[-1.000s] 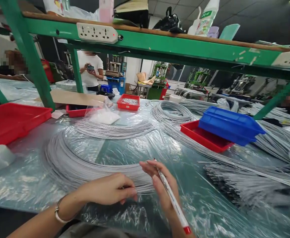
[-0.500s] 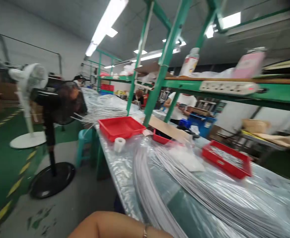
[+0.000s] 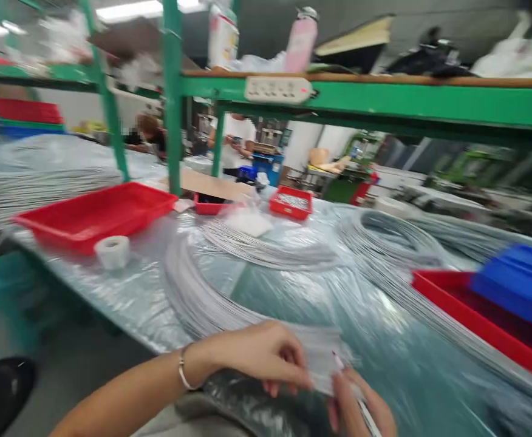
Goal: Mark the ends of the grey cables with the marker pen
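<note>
My left hand point(image 3: 261, 355), with a bracelet at the wrist, pinches the near ends of a big curved bundle of grey wires point(image 3: 193, 297) lying on the plastic-covered table point(image 3: 138, 297). My right hand point(image 3: 361, 406) sits just right of it, at the bottom edge, and holds a white pen point(image 3: 359, 400) with a red tip; its fingers touch the same wire ends. The picture is blurred by head motion.
A large red tray point(image 3: 93, 215) and a roll of white tape point(image 3: 112, 250) stand at the left. A small red tray point(image 3: 291, 202) of metal parts is farther back. A red tray point(image 3: 480, 321) with a blue bin point(image 3: 518, 282) sits right. More wire coils point(image 3: 384, 237) lie behind. A green shelf frame point(image 3: 173, 109) rises over the table. People stand in the background.
The view swung far left to the aisle and fans, then back to the table. My hands are again at the wire ends, with the pen still in the right hand.
</note>
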A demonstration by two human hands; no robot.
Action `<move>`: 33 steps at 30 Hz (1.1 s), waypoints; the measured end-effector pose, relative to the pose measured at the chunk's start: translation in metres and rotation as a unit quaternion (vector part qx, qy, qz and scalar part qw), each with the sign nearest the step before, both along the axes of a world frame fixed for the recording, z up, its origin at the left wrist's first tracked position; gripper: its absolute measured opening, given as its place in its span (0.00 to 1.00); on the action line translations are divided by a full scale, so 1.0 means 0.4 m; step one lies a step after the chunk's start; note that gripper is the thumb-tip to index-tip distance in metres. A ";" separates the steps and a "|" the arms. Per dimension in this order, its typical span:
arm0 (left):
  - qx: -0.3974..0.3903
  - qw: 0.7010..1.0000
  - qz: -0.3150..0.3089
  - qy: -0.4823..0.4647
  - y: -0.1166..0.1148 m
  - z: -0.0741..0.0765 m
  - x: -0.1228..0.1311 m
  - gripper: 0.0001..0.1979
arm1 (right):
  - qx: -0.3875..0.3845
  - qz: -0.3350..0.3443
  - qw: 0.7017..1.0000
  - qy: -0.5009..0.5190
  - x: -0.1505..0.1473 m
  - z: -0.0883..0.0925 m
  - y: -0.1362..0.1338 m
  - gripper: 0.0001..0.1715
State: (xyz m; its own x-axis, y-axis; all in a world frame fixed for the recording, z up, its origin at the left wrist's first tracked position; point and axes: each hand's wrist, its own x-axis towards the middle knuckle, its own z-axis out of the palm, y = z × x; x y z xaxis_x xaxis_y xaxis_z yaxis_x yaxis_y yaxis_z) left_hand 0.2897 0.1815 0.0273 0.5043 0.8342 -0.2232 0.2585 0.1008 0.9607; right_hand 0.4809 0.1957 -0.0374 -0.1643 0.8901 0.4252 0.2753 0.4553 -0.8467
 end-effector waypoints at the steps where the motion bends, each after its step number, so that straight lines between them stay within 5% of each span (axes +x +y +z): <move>1: -0.008 1.000 0.012 -0.007 -0.001 -0.004 0.001 0.11 | -0.019 0.013 1.000 0.009 0.012 0.008 -0.016 0.33; 9: -0.024 1.000 0.006 0.017 0.030 -0.049 0.019 0.22 | -0.134 0.097 0.984 0.063 0.026 0.022 -0.005 0.28; 14: -0.027 0.999 -0.012 0.018 0.043 -0.045 0.010 0.18 | -0.151 0.098 0.982 0.063 0.033 0.018 -0.006 0.30; 22: -0.011 0.998 -0.061 0.013 0.055 -0.029 0.027 0.11 | -0.146 -0.020 0.987 0.058 0.020 0.044 -0.017 0.33; 27: -0.025 0.998 -0.054 -0.026 0.052 -0.023 0.043 0.11 | -0.112 -0.007 0.992 0.060 0.019 0.032 -0.008 0.32; 33: 0.014 0.997 -0.058 0.042 0.044 -0.001 0.053 0.12 | -0.063 0.030 0.996 0.052 0.029 0.012 0.004 0.28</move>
State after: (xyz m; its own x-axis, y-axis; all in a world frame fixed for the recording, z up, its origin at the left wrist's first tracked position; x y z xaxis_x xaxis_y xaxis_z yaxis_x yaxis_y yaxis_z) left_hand 0.3107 0.1991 0.0268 0.5783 0.7778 -0.2462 0.3459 0.0396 0.9374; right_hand 0.4925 0.1973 -0.0325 -0.1793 0.9273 0.3285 0.1595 0.3569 -0.9204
